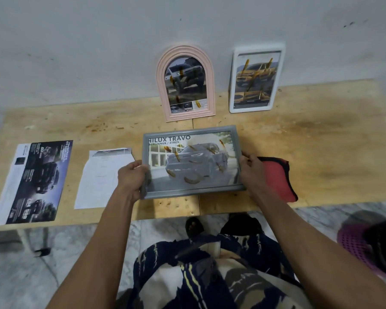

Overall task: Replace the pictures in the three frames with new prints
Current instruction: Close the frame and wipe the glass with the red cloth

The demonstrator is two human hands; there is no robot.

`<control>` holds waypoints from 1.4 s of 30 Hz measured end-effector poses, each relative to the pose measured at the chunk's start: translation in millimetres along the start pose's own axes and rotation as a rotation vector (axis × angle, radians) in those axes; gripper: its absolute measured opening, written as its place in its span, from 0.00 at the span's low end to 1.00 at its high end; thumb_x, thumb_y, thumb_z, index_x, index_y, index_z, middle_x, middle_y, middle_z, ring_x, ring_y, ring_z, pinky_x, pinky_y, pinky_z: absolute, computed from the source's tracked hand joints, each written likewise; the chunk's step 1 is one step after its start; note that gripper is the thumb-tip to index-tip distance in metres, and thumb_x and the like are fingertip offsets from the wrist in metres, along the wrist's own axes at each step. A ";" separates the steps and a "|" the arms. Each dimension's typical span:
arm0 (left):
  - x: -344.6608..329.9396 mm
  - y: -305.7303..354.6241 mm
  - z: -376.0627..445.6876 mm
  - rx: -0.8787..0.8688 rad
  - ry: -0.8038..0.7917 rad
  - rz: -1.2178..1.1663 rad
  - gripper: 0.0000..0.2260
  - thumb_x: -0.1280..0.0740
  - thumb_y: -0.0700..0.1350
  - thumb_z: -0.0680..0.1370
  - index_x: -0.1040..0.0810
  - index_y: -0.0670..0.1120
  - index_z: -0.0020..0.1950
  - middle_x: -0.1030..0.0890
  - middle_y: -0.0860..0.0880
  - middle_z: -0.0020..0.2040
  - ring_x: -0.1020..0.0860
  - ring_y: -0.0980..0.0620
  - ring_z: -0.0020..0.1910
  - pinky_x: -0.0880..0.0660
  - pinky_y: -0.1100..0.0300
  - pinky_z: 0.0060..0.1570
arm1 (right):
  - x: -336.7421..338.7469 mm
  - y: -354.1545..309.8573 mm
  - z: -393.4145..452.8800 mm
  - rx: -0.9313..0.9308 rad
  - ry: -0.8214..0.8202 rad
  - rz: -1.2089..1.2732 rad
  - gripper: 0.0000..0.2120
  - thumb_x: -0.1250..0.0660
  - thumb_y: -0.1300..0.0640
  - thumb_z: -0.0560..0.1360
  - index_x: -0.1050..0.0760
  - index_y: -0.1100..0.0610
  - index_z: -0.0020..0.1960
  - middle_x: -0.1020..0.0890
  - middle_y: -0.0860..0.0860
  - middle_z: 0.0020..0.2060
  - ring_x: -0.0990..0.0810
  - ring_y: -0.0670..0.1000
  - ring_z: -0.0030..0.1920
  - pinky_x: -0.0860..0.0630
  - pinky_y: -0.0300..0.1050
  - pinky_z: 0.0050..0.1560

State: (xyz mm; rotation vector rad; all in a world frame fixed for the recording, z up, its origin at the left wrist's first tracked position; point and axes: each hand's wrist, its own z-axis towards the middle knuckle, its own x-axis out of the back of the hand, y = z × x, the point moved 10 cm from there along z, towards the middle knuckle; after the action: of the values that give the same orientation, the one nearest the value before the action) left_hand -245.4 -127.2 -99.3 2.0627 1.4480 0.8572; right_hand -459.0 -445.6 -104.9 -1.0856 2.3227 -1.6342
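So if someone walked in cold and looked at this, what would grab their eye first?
Probably the grey frame at the middle of the table, gripped at its two short sides by the left hand and the right hand, its car print streaked with brown smears. Next, the pink arched frame and the white frame leaning against the wall behind, smeared too.

Bare forearms, navy patterned trousers (210,275)
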 end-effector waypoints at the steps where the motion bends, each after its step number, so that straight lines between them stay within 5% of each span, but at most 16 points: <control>1: -3.0 -7.7 -0.4 0.013 0.001 0.003 0.15 0.31 0.36 0.77 0.21 0.41 0.64 0.17 0.39 0.51 0.23 0.44 0.36 0.19 0.43 0.45 | -0.9 6.8 0.5 -0.001 0.010 -0.022 0.13 0.42 0.57 0.82 0.25 0.55 0.63 0.18 0.54 0.51 0.20 0.48 0.46 0.20 0.49 0.46; 5: -13.2 -29.3 -0.3 0.043 -0.014 0.041 0.19 0.35 0.32 0.79 0.25 0.42 0.69 0.19 0.40 0.54 0.22 0.40 0.40 0.24 0.27 0.46 | -3.5 29.5 2.1 -0.038 0.013 -0.105 0.14 0.42 0.56 0.82 0.26 0.54 0.65 0.20 0.54 0.57 0.21 0.53 0.52 0.21 0.54 0.54; 11: -18.6 -41.3 1.6 0.023 -0.042 0.090 0.15 0.36 0.32 0.80 0.22 0.43 0.64 0.19 0.39 0.55 0.22 0.42 0.41 0.21 0.32 0.48 | -8.9 44.3 9.6 -0.077 -0.038 -0.184 0.20 0.42 0.55 0.82 0.31 0.53 0.73 0.22 0.52 0.64 0.21 0.55 0.59 0.23 0.55 0.61; 16: -23.3 -47.3 7.3 0.003 -0.075 0.130 0.12 0.34 0.34 0.80 0.21 0.45 0.60 0.19 0.44 0.49 0.21 0.40 0.46 0.21 0.33 0.51 | -11.5 45.1 13.9 -0.074 -0.050 -0.253 0.19 0.41 0.60 0.80 0.28 0.59 0.70 0.19 0.55 0.49 0.23 0.53 0.45 0.28 0.45 0.46; 22: -29.0 -53.1 13.8 -0.032 -0.089 0.147 0.12 0.34 0.35 0.80 0.23 0.48 0.60 0.19 0.43 0.56 0.19 0.40 0.52 0.20 0.39 0.54 | -14.7 43.8 18.6 -0.049 -0.072 -0.435 0.16 0.41 0.56 0.78 0.24 0.55 0.64 0.19 0.59 0.54 0.21 0.60 0.53 0.24 0.49 0.53; 27: -30.1 -52.1 17.5 -0.069 -0.047 0.225 0.13 0.34 0.36 0.80 0.25 0.45 0.64 0.20 0.47 0.56 0.20 0.49 0.46 0.20 0.55 0.45 | -12.0 40.1 16.1 -0.030 -0.063 -0.455 0.16 0.41 0.58 0.78 0.25 0.57 0.64 0.20 0.60 0.54 0.21 0.60 0.51 0.22 0.53 0.53; 31: -27.8 -53.5 23.7 -0.108 -0.011 0.380 0.18 0.31 0.42 0.79 0.25 0.47 0.68 0.20 0.46 0.62 0.21 0.43 0.57 0.23 0.47 0.62 | -8.4 32.4 14.0 0.041 -0.039 -0.519 0.15 0.39 0.63 0.76 0.23 0.62 0.61 0.19 0.59 0.53 0.21 0.60 0.52 0.26 0.48 0.50; 34: -28.4 -52.6 24.0 -0.125 0.014 0.435 0.19 0.30 0.43 0.78 0.25 0.48 0.69 0.20 0.49 0.60 0.23 0.42 0.59 0.26 0.45 0.66 | 4.7 20.9 11.0 0.128 0.083 -0.605 0.14 0.40 0.61 0.75 0.23 0.59 0.58 0.21 0.59 0.52 0.24 0.61 0.54 0.27 0.51 0.51; 38: -29.5 -52.4 26.8 -0.142 0.042 0.512 0.22 0.29 0.46 0.76 0.27 0.47 0.70 0.22 0.46 0.65 0.24 0.39 0.62 0.28 0.43 0.67 | 38.7 24.0 8.7 -0.004 0.268 -0.794 0.22 0.39 0.53 0.77 0.34 0.52 0.71 0.35 0.56 0.71 0.37 0.62 0.69 0.35 0.59 0.64; 42: -28.4 -58.1 34.7 -0.144 0.056 0.595 0.28 0.29 0.51 0.76 0.32 0.48 0.74 0.27 0.43 0.70 0.27 0.37 0.66 0.30 0.41 0.68 | 48.7 66.2 12.8 -0.291 0.085 -0.906 0.36 0.39 0.40 0.76 0.52 0.41 0.78 0.59 0.52 0.79 0.58 0.68 0.76 0.52 0.74 0.70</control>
State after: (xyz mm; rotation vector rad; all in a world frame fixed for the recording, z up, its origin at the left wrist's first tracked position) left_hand -264.9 -135.8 -169.5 2.4016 0.7586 1.2077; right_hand -521.6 -473.6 -152.0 -2.4300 2.2971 -1.5579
